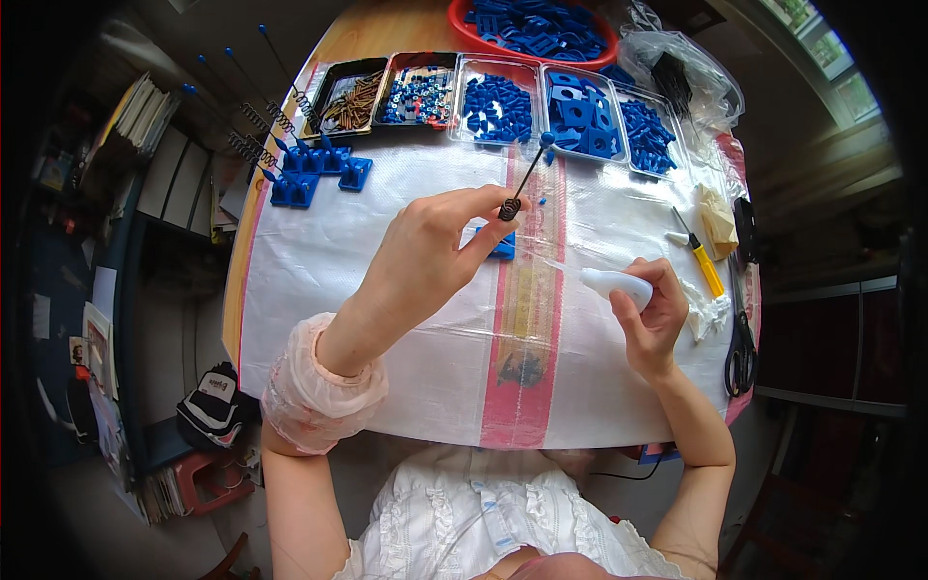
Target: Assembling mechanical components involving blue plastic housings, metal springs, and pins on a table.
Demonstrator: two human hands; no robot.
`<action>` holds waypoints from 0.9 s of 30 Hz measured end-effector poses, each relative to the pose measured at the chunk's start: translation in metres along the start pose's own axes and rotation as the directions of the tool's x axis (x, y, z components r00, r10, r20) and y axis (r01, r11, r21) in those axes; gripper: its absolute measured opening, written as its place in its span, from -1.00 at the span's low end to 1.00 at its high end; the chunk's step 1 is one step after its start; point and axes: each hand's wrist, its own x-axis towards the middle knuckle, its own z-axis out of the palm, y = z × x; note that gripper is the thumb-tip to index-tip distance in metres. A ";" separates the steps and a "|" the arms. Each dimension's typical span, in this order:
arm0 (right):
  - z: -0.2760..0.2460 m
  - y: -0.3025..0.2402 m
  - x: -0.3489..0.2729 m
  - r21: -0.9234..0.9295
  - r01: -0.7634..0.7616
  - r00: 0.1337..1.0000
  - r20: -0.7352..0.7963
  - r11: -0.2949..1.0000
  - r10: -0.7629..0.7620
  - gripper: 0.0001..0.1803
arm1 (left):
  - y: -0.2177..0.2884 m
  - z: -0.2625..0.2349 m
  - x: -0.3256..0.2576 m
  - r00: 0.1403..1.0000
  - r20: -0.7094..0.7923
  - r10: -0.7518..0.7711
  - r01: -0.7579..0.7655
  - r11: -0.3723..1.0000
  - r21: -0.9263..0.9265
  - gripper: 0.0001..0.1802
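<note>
My left hand (411,256) pinches a dark coil spring (509,210) between thumb and fingers. From the spring a thin black rod (528,172) rises at a slant, with a blue ball (547,139) at its tip. Just below the fingertips a blue plastic base (502,245) sits on the white sheet, partly hidden by the hand. My right hand (652,309) is closed round a small white squeeze bottle (621,286), its nozzle pointing left toward the base. At the far left stand several blue bases (293,190) with springs and blue-tipped rods.
Along the far side, trays hold brass-coloured screws (353,100), small mixed pieces (418,97) and blue parts (497,108). Behind them is a red basin (462,34). To the right lie a yellow-handled tool (709,272), crumpled tissue (705,311) and black scissors (741,360).
</note>
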 end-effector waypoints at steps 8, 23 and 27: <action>-0.002 0.001 0.001 -0.036 0.033 0.999 0.017 0.999 -0.033 -0.77 | 0.001 -0.002 0.000 1.000 0.010 -0.016 0.016 1.000 0.003 -0.77; -0.007 0.001 0.002 0.003 0.013 1.000 -0.015 1.000 -0.013 -0.78 | 0.002 -0.001 0.000 1.000 0.008 -0.029 0.029 1.000 -0.002 -0.77; -0.007 0.002 0.003 0.107 -0.102 0.991 -0.072 0.989 0.110 -0.79 | 0.001 -0.001 -0.001 1.000 0.000 -0.024 0.024 1.000 0.008 -0.77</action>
